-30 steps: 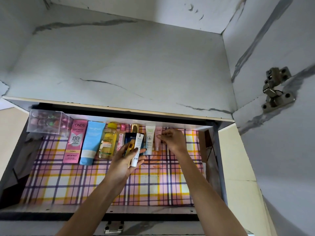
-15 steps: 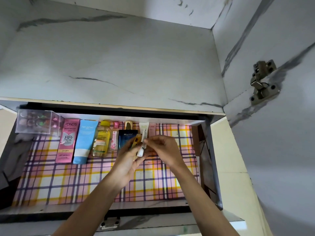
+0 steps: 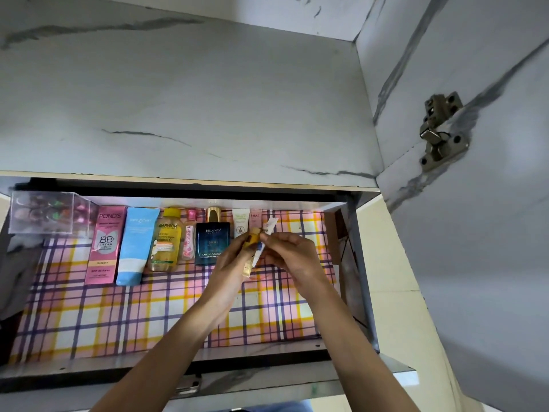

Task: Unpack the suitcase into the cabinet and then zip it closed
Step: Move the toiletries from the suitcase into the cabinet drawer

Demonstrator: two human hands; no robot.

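Head view, and both hands meet over the cabinet shelf (image 3: 118, 316). The left hand (image 3: 234, 270) grips a small amber bottle (image 3: 252, 238), while the right hand (image 3: 294, 257) has its fingers pinching a white tube (image 3: 271, 226). Smart play, I'd say: draw the tube free and stand it just beside the Lakme tube (image 3: 255, 220) without toppling the row. The suitcase is out of view.

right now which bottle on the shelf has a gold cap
The dark blue Bella Vita bottle; the Garnier bottle has a yellow cap, the small pink bottle a pink one.
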